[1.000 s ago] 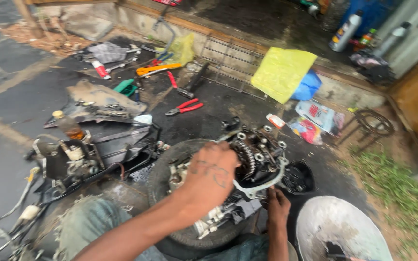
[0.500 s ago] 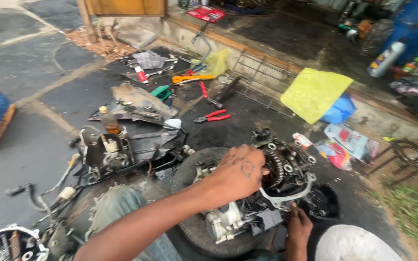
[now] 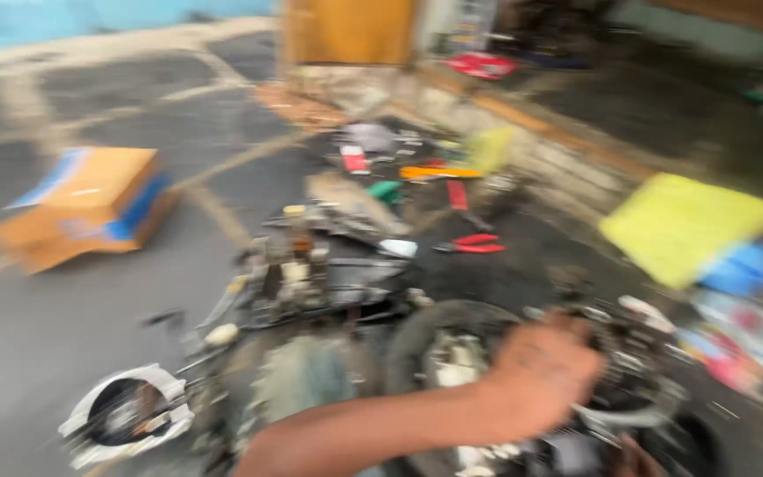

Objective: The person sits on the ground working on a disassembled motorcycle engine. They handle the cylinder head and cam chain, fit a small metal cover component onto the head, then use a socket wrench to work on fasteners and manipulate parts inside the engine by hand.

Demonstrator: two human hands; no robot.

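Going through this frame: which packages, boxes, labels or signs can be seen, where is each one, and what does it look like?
Cardboard box: on the pavement at far left, brown with blue and white panels, lying tilted.
Yellow sheet: on the ledge at right, flat, roughly square, plain yellow.
Blue item: tucked just under the yellow sheet, too blurred to identify.
Colourful packets: on the ground at right, red, pink and white, blurred.

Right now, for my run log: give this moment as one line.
left hand: on engine | right hand: barely visible, low edge | pliers: on ground | box: left | view: blurred
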